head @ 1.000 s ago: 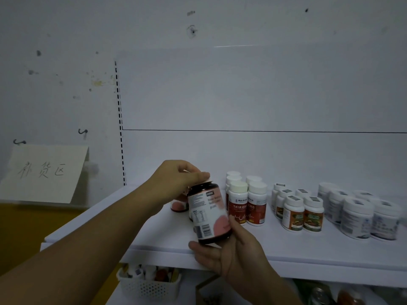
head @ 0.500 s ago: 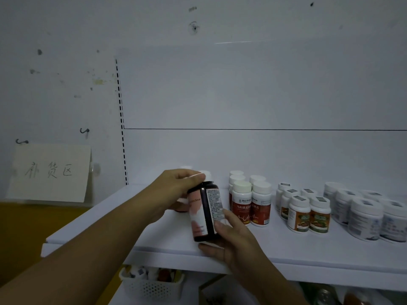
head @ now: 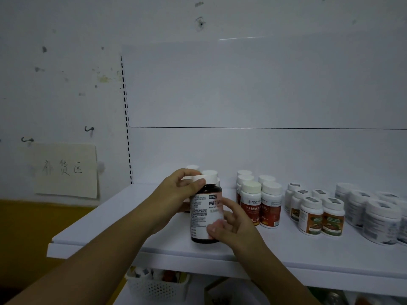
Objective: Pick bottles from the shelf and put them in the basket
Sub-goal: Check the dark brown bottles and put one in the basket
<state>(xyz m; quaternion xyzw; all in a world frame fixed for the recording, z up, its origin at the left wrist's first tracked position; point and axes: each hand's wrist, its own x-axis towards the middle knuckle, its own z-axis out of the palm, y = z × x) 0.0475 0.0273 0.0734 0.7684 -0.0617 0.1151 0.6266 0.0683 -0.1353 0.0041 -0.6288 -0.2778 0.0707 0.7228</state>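
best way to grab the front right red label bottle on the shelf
Probably take the red-label bottle by its white cap, coming from above and the front. It stands upright with a twin tight on its left and a third bottle behind, so the body's sides are crowded, while the cap stands clear.

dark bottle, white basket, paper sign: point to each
dark bottle (head: 199,216): head view, on its label
white basket (head: 157,288): head view, on its front wall
paper sign (head: 63,170): head view, on its written middle
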